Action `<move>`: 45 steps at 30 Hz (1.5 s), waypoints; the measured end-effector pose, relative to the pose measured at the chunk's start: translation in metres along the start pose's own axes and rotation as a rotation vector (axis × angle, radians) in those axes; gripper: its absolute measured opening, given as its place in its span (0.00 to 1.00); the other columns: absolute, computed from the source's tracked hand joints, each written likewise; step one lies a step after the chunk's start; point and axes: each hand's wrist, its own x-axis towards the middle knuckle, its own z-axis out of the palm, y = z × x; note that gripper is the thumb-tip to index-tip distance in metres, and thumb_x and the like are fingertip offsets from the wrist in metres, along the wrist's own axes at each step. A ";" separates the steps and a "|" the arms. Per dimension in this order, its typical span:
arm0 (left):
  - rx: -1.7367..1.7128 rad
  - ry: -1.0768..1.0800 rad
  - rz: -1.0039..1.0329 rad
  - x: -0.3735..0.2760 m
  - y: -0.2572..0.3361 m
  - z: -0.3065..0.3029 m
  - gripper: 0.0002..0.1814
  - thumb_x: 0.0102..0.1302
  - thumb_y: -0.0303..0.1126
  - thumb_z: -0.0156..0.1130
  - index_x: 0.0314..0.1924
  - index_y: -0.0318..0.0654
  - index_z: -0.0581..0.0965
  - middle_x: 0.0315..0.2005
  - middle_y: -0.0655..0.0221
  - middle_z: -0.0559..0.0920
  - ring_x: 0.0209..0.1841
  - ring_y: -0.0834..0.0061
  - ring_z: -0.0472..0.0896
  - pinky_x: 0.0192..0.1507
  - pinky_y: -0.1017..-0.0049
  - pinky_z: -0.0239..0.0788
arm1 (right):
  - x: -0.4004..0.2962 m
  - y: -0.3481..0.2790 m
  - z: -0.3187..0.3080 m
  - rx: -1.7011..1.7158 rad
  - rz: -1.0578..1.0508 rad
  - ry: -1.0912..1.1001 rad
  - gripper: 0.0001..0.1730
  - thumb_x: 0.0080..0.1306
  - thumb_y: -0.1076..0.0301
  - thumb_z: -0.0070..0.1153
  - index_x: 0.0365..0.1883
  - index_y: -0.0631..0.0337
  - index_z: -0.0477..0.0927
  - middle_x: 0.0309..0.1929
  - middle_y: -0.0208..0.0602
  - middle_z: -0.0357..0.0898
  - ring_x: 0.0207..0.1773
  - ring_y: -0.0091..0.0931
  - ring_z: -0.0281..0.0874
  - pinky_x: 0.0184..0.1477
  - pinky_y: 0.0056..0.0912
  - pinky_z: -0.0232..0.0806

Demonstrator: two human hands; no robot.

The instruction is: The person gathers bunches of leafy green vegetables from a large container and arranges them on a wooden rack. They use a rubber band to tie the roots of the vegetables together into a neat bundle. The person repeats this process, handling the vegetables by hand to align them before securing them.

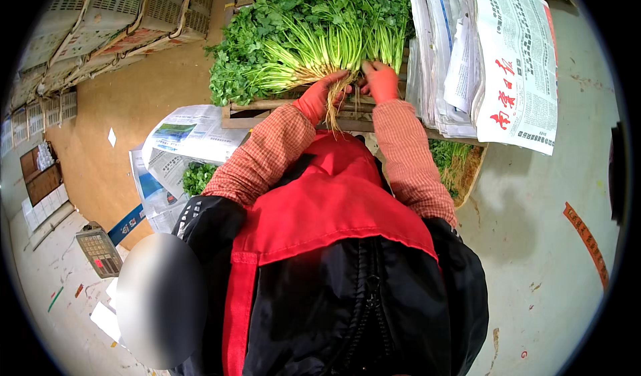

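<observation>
A wide heap of leafy green herbs with pale stems (325, 45), like Chinese celery or coriander, lies on a slatted wooden rack (260, 107). My left hand (320, 96), in a red glove, is closed around the root end of a bunch, and long tan roots (333, 106) hang down over it. Just to its right, my right hand (379, 80), also red-gloved, has its fingertips at the base of the stems beside that bunch; whether they pinch anything is hard to tell. Both forearms wear checked sleeves.
Stacked newspapers (516, 65) lie at the rack's right. More greens with roots (453, 166) sit below them on a board. At lower left, newspaper sheets (195, 131) partly cover other greens (198, 177). Plastic crates (110, 15) line the upper left; a scale with keypad (99, 250) stands lower left.
</observation>
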 end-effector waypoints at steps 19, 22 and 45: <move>-0.053 -0.030 -0.116 0.015 -0.004 -0.020 0.14 0.66 0.45 0.53 0.45 0.47 0.73 0.25 0.70 0.80 0.16 0.80 0.71 0.15 0.80 0.61 | -0.045 -0.064 -0.084 0.346 -0.399 -0.137 0.21 0.65 0.55 0.50 0.49 0.61 0.75 0.27 0.37 0.80 0.20 0.21 0.74 0.21 0.20 0.65; -0.085 -0.109 -0.083 0.015 -0.002 -0.015 0.12 0.66 0.45 0.52 0.42 0.46 0.73 0.22 0.72 0.79 0.14 0.82 0.67 0.14 0.79 0.57 | -0.034 -0.039 -0.036 -0.300 -0.043 -0.233 0.22 0.63 0.53 0.52 0.48 0.61 0.75 0.31 0.36 0.81 0.23 0.21 0.76 0.23 0.22 0.65; -0.178 -0.417 -0.189 0.014 0.000 -0.023 0.16 0.69 0.49 0.49 0.31 0.45 0.70 0.15 0.79 0.66 0.12 0.87 0.59 0.14 0.83 0.47 | -0.029 0.019 -0.007 0.142 0.087 -0.231 0.19 0.64 0.53 0.53 0.34 0.63 0.78 0.20 0.35 0.78 0.13 0.19 0.67 0.15 0.20 0.57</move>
